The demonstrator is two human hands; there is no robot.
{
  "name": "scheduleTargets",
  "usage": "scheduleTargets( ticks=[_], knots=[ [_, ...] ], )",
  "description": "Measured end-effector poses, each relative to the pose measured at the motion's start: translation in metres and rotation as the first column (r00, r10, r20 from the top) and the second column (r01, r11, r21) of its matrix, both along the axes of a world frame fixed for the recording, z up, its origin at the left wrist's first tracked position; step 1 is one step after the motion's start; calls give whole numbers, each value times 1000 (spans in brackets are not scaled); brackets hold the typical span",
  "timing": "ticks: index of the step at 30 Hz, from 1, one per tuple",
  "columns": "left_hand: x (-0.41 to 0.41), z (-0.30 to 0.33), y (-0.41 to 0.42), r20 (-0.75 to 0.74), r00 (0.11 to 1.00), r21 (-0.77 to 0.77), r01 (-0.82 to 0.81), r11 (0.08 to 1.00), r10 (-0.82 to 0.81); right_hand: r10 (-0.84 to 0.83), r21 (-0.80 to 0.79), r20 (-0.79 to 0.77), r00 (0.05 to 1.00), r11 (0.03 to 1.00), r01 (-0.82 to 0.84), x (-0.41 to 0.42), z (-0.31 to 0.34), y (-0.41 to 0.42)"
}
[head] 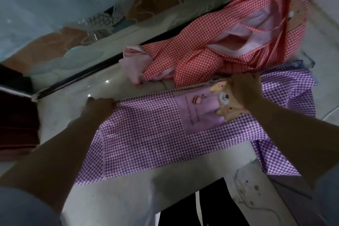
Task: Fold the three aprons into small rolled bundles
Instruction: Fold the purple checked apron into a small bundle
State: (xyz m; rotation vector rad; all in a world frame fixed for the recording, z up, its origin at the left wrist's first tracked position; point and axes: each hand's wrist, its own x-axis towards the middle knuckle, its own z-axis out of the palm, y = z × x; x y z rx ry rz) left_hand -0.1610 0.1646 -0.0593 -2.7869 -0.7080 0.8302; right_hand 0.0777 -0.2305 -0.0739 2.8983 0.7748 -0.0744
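Both hands are on the purple gingham apron (146, 134), which lies spread across the pale marble counter (60, 108) with its right end spilling over the edge. The left hand (100, 107) pinches the far left corner, fingers curled onto the hem; the right hand (244, 88) has its fingers curled over the far edge, just above the bear appliqué (229, 104) and beside the lilac pocket patch (200, 113). This looks like the flattening and first-fold stage — no roll started yet on this one. To do it well, I'd say keep that far edge taut between the two hands, bring it toward the body in one even motion so the gingham lines stay parallel, and gather in the loose right-hand drape first, or it will make the strip lopsided and the roll will cone. Any ties want tucking inside before rolling; I cannot see where this apron's ties lie. Now the count — one purple apron under the hands, one red gingham apron (201, 55) heaped just behind it against the dark window frame (91, 73), touching the purple one near the right hand. That's two clear aprons; a third I cannot pick out for certain, and no finished bundle shows.
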Motion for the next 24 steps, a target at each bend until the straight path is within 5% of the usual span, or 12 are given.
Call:
scheduleTargets(
  ticks=[2, 5, 11, 14, 16, 19, 24],
  knots=[
    [-4, -2, 3, 87, 991, 56, -109, 992, 104, -81, 27, -13, 997, 996, 81, -3, 1, 7],
    [-23, -7, 7, 172, 955, -77, -231, 970, 241, -227, 13, -17, 974, 974, 227, -7, -2, 18],
    [-56, -9, 32, 2, 956, -167, -287, 943, 292, -277, 50, -11, 961, 960, 277, -11, -6, 25],
    [-55, -8, 35, 76, 922, -90, -372, 924, 379, -309, 116, 0, 951, 945, 307, -16, -6, 32],
    [-50, -8, 26, 260, 896, 14, -376, 927, 359, -346, 189, -15, 938, 920, 342, -19, -4, 36],
    [-43, -12, -8, 550, 824, 43, -190, 981, 135, -370, 296, -89, 925, 877, 379, -30, -4, 45],
    [-24, -29, -119, 536, 813, -93, 323, 942, -227, -219, 374, -32, 975, 902, 215, -77, -21, 41]
  ],
)
